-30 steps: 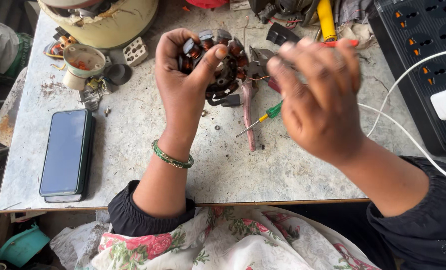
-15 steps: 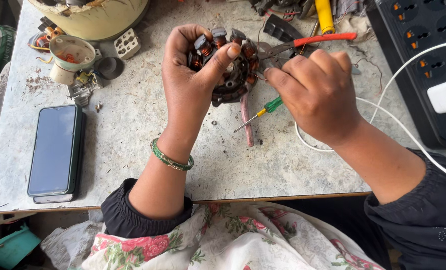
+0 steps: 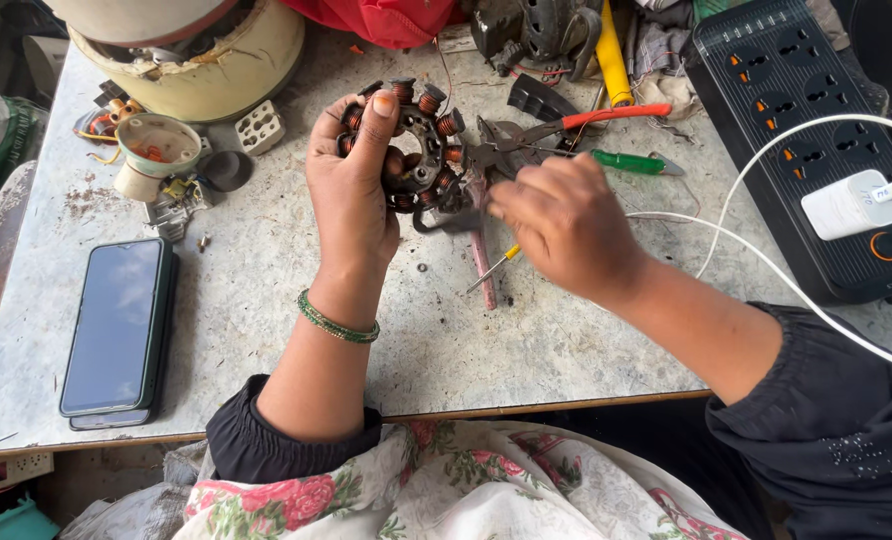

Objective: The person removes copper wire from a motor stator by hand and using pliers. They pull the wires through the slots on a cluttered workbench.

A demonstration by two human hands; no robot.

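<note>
Round stator (image 3: pixel 411 150) ringed with copper coils, held upright in left grip, dark metal core, above counter

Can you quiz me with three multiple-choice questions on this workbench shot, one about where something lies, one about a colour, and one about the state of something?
1. Where does the phone lie on the table?
A. left of the left hand
B. under the power strip
C. beside the right hand

2. What colour is the bangle on the left wrist?
A. red
B. green
C. white

3. What is the left hand doing with the coil-wound stator ring?
A. resting flat, away from it
B. gripping it, held up
C. pressing it under the phone

Answers:
1 A, the phone lies near the table's left edge.
2 B, the thin band reads green.
3 B, the fingers wrap the ring while the right hand works close beside it.
</note>
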